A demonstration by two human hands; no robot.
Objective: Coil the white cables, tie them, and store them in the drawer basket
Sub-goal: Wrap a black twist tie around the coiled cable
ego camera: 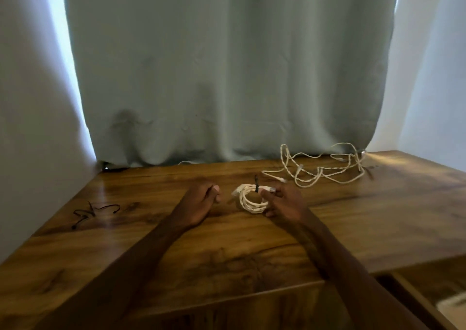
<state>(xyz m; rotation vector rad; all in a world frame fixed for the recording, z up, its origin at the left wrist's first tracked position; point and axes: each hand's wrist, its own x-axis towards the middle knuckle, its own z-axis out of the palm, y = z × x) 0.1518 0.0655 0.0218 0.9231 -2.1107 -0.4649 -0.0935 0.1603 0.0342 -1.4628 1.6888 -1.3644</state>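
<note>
A coiled white cable [248, 198] lies on the wooden table [227, 249], bound near its top by a black tie [256, 184] whose end sticks up. My right hand [285, 200] holds the coil's right side, thumb and fingers curled round the loops. To the coil's left, my left hand [201, 200] rests on the table with fingers loosely curled, holding nothing. A loose, tangled white cable [325, 169] sprawls at the back right of the table.
Several black ties [93, 212] lie at the table's left. A grey-green curtain [227, 77] hangs behind the table. At the lower right an open drawer [428, 289] shows, with something pale inside at the frame's edge.
</note>
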